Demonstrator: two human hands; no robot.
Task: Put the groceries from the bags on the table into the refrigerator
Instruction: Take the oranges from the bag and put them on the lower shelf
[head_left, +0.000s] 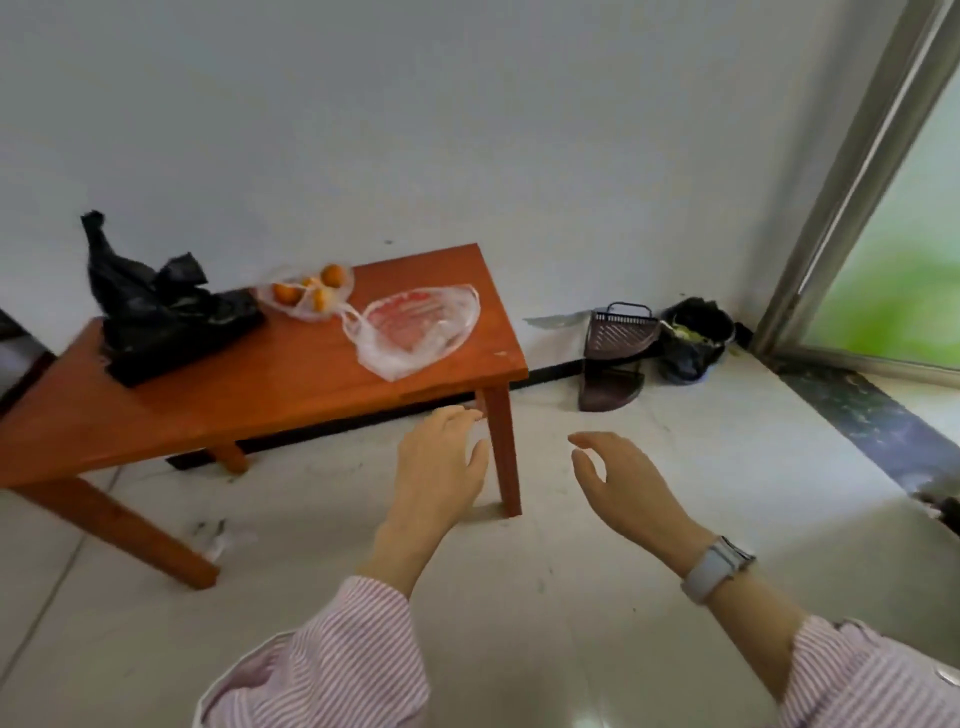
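Observation:
An orange-brown wooden table (291, 395) stands against the white wall. On it lie a crumpled black plastic bag (166, 317) at the left, a clear bag of oranges (309, 293) in the middle, and a clear bag with something red inside (421, 327) at the right. My left hand (441, 467) hovers empty with fingers apart in front of the table's near right leg. My right hand (618, 483), with a pale watch on its wrist, is held out empty to the right, fingers loosely curved. The refrigerator is not in view.
A dark brown slatted basket (615, 353) leans on the floor by the wall. Beside it in the corner sits a black rubbish bag (693, 338). A metal-framed glass door (857, 208) fills the right side. A scrap of white litter (223, 540) lies under the table.

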